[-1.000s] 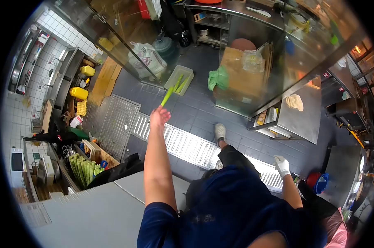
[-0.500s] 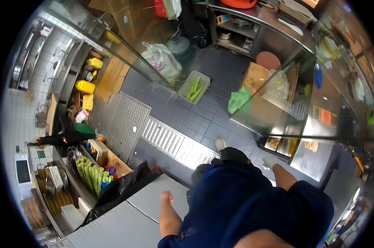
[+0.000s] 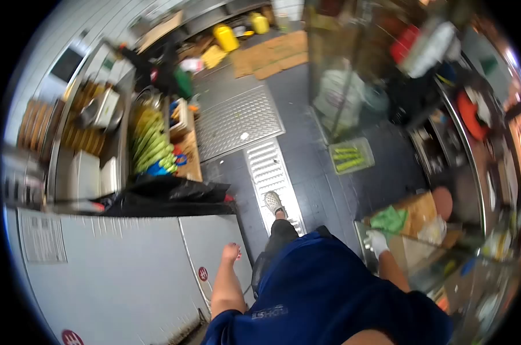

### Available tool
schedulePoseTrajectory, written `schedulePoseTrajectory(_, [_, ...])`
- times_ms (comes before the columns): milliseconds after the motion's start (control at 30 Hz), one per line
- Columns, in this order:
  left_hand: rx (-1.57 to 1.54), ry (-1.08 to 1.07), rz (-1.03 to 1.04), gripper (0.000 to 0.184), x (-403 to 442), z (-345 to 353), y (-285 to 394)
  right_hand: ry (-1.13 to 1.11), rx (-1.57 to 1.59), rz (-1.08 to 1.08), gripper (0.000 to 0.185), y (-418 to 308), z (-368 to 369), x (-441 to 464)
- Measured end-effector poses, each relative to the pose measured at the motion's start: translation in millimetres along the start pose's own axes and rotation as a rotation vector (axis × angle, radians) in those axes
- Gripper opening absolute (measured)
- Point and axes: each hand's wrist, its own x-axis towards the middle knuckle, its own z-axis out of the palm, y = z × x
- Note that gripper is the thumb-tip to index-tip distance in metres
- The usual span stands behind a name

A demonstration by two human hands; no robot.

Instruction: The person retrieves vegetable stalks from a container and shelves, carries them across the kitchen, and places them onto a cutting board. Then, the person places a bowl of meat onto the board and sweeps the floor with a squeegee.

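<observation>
My left hand [image 3: 231, 252] hangs low beside the grey cabinet top [image 3: 128, 253], its fingers curled in. A small reddish spot shows at the fingers, but I cannot make out what it is. My right hand [image 3: 376, 242] wears a pale glove and its fingers look loosely extended, with nothing visible in them. It is beside the edge of the glass panel, close to a green bag [image 3: 389, 219] on a cardboard box [image 3: 420, 211]. On the floor ahead stands a clear plastic tub [image 3: 368, 154] holding several long green vegetables [image 3: 346, 160].
A metal drain grate [image 3: 266, 167] and a ridged floor plate [image 3: 243, 121] run along the dark tiles. Bundled green vegetables [image 3: 151, 141] fill a shelf at left. Yellow jugs [image 3: 226, 38] stand at the far wall. A steel counter [image 3: 464, 144] runs along the right.
The view has turned to the right, and I have stepped forward onto the grate. My gloved right hand has swung forward toward the green bag; my left hand stays low by the cabinet.
</observation>
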Motion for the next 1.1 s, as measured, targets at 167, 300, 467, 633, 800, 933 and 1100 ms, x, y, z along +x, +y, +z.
schedulePoseTrajectory(167, [-0.037, -0.031, 0.045, 0.017, 73.6, -31.2, 27.6, -0.015, -0.577, -0.242, 0.032, 58.1, -1.6, 97.1])
schedulePoseTrajectory(300, [-0.015, -0.122, 0.059, 0.017, 151.3, -59.2, 66.2, 0.167, -0.563, -0.172, 0.036, -10.8, 26.8, 66.9])
schedulePoseTrajectory(467, [0.303, -0.141, 0.336, 0.029, 231.8, -95.4, 103.3, 0.249, -0.011, 0.061, 0.024, -126.7, 110.2, -30.8])
schedulePoseTrajectory(633, [0.782, -0.008, 0.688, 0.039, 267.2, -131.1, 177.3, 0.186, 0.072, 0.017, 0.028, -68.4, 155.3, 3.1])
schedulePoseTrajectory(800, [0.658, -0.064, 0.618, 0.017, 270.2, -140.6, 207.7, -0.031, -0.806, -0.171, 0.034, -67.2, 166.0, 6.8])
schedulePoseTrajectory(933, [0.635, -0.056, 0.614, 0.024, 284.8, -140.8, 192.7, -0.175, -0.974, -0.183, 0.030, -94.5, 162.8, 13.3])
schedulePoseTrajectory(1100, [0.280, -0.171, 0.209, 0.020, 243.8, -134.0, 192.2, 0.118, -0.430, -0.059, 0.036, -156.3, 166.5, 23.0])
